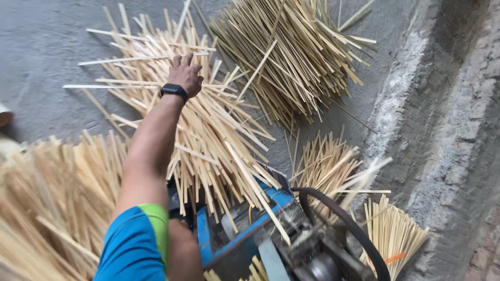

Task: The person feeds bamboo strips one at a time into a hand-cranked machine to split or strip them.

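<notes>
Grey concrete floor [41, 41], rough wall [458, 130] at right. One hand [185, 75] only in view, which of the two unclear; wrist bears black watch [174, 91]. Fingers curled down into pale bamboo sticks [208, 130], grasp hidden beneath palm. Sticks fan far and near around hand. Blue machine [245, 229] near, cut off below, belt [344, 218] blurred.

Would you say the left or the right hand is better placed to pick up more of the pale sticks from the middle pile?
Probably the left: the left hand is stretched out and resting on the middle pile of pale sticks. The right hand is out of view.
</notes>
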